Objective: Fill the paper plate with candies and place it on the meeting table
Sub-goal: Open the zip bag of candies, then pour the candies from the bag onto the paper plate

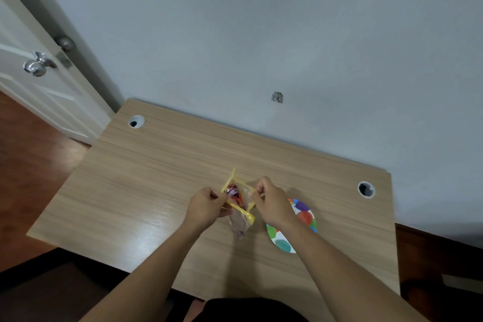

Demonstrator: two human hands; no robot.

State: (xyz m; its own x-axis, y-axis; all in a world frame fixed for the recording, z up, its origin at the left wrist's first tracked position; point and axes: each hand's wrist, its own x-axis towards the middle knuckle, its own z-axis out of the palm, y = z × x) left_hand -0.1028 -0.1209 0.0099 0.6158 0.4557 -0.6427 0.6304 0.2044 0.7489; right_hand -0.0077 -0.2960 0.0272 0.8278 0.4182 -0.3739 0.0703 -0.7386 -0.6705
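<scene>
A clear candy bag with a yellow rim is held above the wooden table, its mouth pulled apart. Red and dark wrapped candies show inside. My left hand pinches the left edge of the bag's mouth. On the opposite edge my right hand grips the rim. A paper plate printed with coloured balloons lies flat on the table just right of the bag. My right wrist and forearm cover its middle, and I see no candy on its visible parts.
The table stands against a pale wall, with round cable holes at the back left and right. A white door with a metal knob is at the left. Dark wood floor surrounds the table.
</scene>
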